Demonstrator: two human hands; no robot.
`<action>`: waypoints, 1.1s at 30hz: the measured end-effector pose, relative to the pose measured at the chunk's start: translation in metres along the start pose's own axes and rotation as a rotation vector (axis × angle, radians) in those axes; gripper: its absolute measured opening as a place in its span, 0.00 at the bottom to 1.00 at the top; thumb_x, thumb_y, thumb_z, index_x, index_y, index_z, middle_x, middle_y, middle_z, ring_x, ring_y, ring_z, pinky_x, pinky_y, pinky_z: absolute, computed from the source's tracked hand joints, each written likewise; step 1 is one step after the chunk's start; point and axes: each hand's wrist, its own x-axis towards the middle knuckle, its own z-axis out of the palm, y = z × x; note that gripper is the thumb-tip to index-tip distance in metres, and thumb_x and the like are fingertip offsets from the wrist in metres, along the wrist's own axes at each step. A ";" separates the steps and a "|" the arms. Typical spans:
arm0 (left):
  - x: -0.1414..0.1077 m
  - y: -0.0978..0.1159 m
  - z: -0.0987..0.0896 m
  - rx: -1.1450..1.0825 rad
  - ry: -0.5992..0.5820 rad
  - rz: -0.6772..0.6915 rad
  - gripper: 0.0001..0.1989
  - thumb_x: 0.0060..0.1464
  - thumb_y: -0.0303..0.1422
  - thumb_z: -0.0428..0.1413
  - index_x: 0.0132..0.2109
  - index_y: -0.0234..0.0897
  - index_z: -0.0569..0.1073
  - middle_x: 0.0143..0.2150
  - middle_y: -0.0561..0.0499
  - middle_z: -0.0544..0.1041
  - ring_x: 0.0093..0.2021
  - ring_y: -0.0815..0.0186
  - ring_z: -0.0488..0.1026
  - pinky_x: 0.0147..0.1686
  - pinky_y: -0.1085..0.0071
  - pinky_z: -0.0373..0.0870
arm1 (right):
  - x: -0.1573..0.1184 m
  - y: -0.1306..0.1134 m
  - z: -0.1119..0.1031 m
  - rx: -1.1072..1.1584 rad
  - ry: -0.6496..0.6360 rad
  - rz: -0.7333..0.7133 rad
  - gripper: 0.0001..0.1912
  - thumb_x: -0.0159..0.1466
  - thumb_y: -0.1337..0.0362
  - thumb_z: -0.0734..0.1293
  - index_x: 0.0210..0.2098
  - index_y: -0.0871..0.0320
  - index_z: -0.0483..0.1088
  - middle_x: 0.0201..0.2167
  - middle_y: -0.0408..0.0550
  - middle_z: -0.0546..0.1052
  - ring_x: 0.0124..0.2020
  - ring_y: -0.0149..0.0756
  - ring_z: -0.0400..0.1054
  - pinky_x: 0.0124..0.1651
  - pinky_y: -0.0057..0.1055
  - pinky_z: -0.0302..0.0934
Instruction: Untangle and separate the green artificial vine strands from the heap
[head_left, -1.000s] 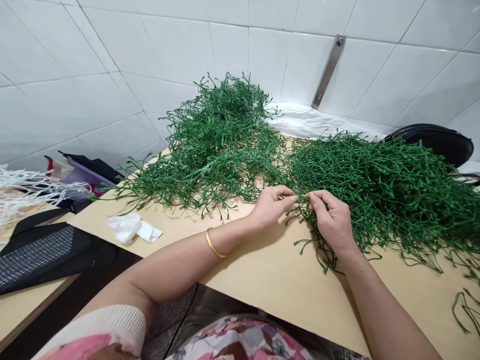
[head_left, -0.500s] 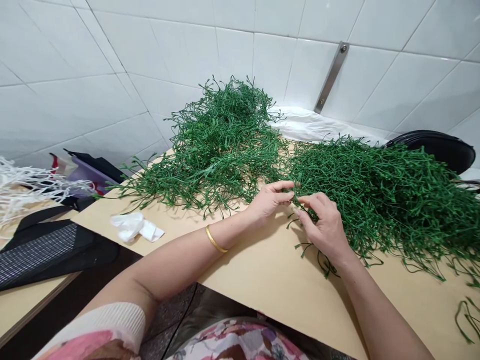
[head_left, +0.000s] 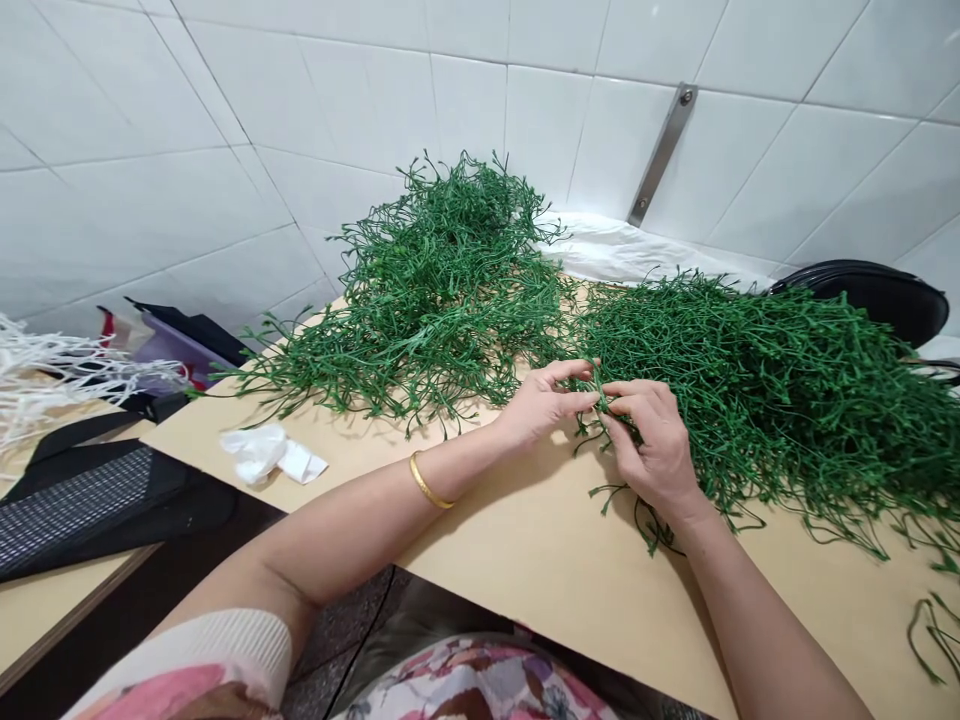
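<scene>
Left hand and right hand pinched together on one artificial vine stem; main vine mass at 3 o'clock, right hand nearer.

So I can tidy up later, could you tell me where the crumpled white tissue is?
In the head view, the tissue lies on the tan board, left of the left hand, just below the green foliage.

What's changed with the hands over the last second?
The right hand has moved in toward the left hand, closing the small gap between them. Their fingertips now meet at a few green strands at the edge of the right pile, and the right hand appears to pinch them. The left pile, the right pile and the crumpled tissue stayed as they were.
</scene>
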 end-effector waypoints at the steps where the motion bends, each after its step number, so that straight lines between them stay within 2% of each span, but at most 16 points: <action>1: 0.000 0.000 0.000 -0.001 -0.006 0.027 0.17 0.36 0.29 0.63 0.39 0.36 0.75 0.39 0.52 0.71 0.26 0.77 0.64 0.28 0.75 0.62 | 0.000 0.000 0.001 0.039 -0.010 0.026 0.03 0.59 0.70 0.61 0.31 0.56 0.63 0.36 0.48 0.73 0.40 0.36 0.63 0.42 0.35 0.56; 4: 0.001 0.000 0.000 0.012 -0.007 0.069 0.17 0.37 0.29 0.62 0.40 0.38 0.76 0.43 0.51 0.71 0.26 0.78 0.64 0.28 0.76 0.61 | 0.000 -0.002 0.002 0.066 -0.015 0.126 0.03 0.60 0.68 0.59 0.29 0.56 0.62 0.28 0.45 0.70 0.32 0.34 0.63 0.37 0.32 0.57; 8: 0.001 0.002 0.001 0.070 0.010 0.095 0.17 0.39 0.28 0.61 0.41 0.37 0.76 0.32 0.54 0.71 0.26 0.76 0.62 0.30 0.75 0.60 | 0.000 -0.003 0.001 0.167 -0.097 0.348 0.05 0.60 0.63 0.61 0.28 0.57 0.63 0.20 0.40 0.65 0.23 0.29 0.58 0.28 0.27 0.53; 12: 0.002 0.002 0.001 0.190 0.097 0.155 0.23 0.39 0.28 0.61 0.47 0.34 0.74 0.26 0.56 0.70 0.25 0.76 0.60 0.29 0.76 0.58 | 0.002 -0.003 -0.001 0.375 -0.210 0.492 0.10 0.61 0.59 0.60 0.28 0.58 0.66 0.18 0.39 0.64 0.20 0.26 0.55 0.24 0.26 0.50; 15: 0.002 0.002 0.000 0.215 0.070 0.127 0.28 0.41 0.31 0.61 0.52 0.33 0.69 0.17 0.61 0.60 0.20 0.77 0.54 0.24 0.75 0.53 | 0.002 -0.002 -0.004 0.388 -0.188 0.487 0.08 0.60 0.60 0.61 0.32 0.58 0.68 0.23 0.41 0.69 0.23 0.28 0.60 0.27 0.26 0.54; 17: 0.002 0.003 -0.001 0.206 0.032 0.115 0.30 0.42 0.32 0.60 0.55 0.32 0.66 0.15 0.63 0.55 0.18 0.77 0.51 0.22 0.75 0.51 | 0.002 -0.002 -0.005 0.349 -0.173 0.449 0.07 0.59 0.61 0.62 0.33 0.58 0.68 0.26 0.43 0.71 0.26 0.30 0.63 0.30 0.27 0.56; 22: 0.004 0.001 -0.003 0.112 -0.005 0.081 0.25 0.40 0.30 0.61 0.49 0.30 0.69 0.21 0.59 0.62 0.22 0.77 0.57 0.25 0.76 0.55 | 0.004 0.001 -0.008 0.339 -0.075 0.364 0.05 0.60 0.64 0.61 0.30 0.58 0.67 0.30 0.46 0.71 0.33 0.33 0.65 0.37 0.29 0.59; 25: 0.004 -0.001 -0.003 0.036 -0.041 0.030 0.22 0.39 0.28 0.60 0.46 0.30 0.71 0.23 0.58 0.65 0.23 0.77 0.60 0.26 0.76 0.56 | 0.005 0.000 -0.008 0.362 -0.019 0.292 0.04 0.59 0.66 0.61 0.29 0.57 0.67 0.41 0.50 0.71 0.44 0.36 0.65 0.47 0.32 0.58; 27: 0.004 -0.001 -0.002 0.010 -0.067 0.009 0.24 0.39 0.27 0.59 0.48 0.30 0.70 0.23 0.57 0.66 0.23 0.77 0.60 0.26 0.76 0.56 | 0.005 -0.002 -0.008 0.420 -0.054 0.283 0.03 0.59 0.66 0.61 0.31 0.57 0.66 0.46 0.51 0.70 0.48 0.37 0.64 0.51 0.34 0.56; 29: 0.004 -0.001 -0.002 0.001 -0.070 -0.006 0.31 0.39 0.26 0.58 0.54 0.32 0.66 0.22 0.58 0.66 0.22 0.76 0.61 0.25 0.75 0.57 | 0.003 -0.003 -0.006 0.491 -0.108 0.329 0.03 0.60 0.66 0.61 0.32 0.56 0.65 0.45 0.49 0.71 0.46 0.36 0.66 0.49 0.33 0.58; 33: 0.003 0.000 -0.002 0.003 -0.048 -0.009 0.40 0.39 0.23 0.59 0.61 0.35 0.56 0.21 0.59 0.67 0.21 0.76 0.61 0.26 0.76 0.57 | 0.001 -0.006 -0.003 0.510 -0.088 0.492 0.05 0.62 0.63 0.59 0.32 0.57 0.64 0.29 0.43 0.71 0.31 0.30 0.65 0.36 0.27 0.58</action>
